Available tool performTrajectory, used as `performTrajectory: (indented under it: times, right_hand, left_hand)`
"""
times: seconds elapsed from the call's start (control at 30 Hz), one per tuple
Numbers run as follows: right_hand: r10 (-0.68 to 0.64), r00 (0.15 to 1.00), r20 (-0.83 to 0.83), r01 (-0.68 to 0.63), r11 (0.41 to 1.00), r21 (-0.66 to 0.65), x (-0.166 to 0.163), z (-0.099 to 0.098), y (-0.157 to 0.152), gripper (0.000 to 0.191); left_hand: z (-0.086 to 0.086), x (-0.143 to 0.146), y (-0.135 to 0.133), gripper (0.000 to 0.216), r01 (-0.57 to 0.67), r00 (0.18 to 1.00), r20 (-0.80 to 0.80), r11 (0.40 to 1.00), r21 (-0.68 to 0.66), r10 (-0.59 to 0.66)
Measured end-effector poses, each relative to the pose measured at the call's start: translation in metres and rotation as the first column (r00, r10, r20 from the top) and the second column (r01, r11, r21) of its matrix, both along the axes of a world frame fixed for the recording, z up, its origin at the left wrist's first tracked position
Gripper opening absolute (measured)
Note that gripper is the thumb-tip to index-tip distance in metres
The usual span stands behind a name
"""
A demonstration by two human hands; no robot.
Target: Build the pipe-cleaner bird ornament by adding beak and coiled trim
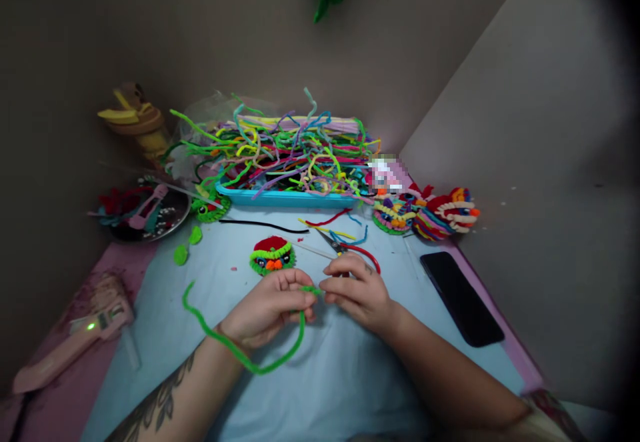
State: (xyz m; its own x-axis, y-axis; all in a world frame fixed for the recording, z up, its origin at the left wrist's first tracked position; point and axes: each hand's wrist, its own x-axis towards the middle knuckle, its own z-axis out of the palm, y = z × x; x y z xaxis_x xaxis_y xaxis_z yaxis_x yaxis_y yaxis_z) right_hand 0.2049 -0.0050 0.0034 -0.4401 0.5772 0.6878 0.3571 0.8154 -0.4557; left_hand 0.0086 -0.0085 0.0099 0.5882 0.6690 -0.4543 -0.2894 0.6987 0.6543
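Observation:
My left hand (280,305) is closed in a pinch on a bright green pipe cleaner (260,367). The pipe cleaner's long tail curves below the wrist and up to the left, while its short coiled end pokes out past the thumb. At that short end my right hand (357,295) meets it with bent fingertips, which seem to pinch it; the exact contact is partly hidden. Just beyond my left hand lies a round pipe-cleaner animal head (273,255) in green and red, with an orange beak and dark eyes. Scissors (367,255) with red handles lie behind my right hand.
A blue tray (290,198) heaped with colourful pipe cleaners stands at the back. Left are a pink glue gun (83,342) with a green light, a metal dish (173,212) and green pieces (181,254). Right are a black phone (463,299) and finished colourful figures (443,215).

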Motion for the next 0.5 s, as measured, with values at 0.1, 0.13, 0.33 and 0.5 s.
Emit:
performTrajectory:
  times: [0.1, 0.13, 0.33, 0.5]
  right_hand:
    - [0.016, 1.000, -0.018, -0.016, 1.000, 0.022, 0.000, -0.001, 0.000, 0.017]
    - [0.020, 1.000, -0.021, -0.020, 1.000, 0.019, -0.001, -0.002, 0.000, 0.018]
    - [0.034, 0.999, -0.001, -0.034, 0.998, -0.054, -0.003, -0.003, 0.000, 0.013]
    - [0.004, 1.000, -0.007, -0.006, 0.961, -0.276, -0.011, 0.000, 0.000, 0.016]
  left_hand:
    - [-0.003, 0.002, 0.000, 0.027, 0.034, 0.999, 0.032, 0.996, -0.077, -0.032]
    - [-0.004, 0.004, 0.000, 0.029, 0.043, 0.999, 0.034, 0.996, -0.083, -0.040]
    - [-0.007, 0.009, 0.000, 0.032, -0.027, 0.998, -0.048, 1.000, 0.007, 0.027]
    - [-0.003, 0.011, -0.004, 0.022, -0.083, 0.952, -0.246, 0.930, 0.358, 0.179]
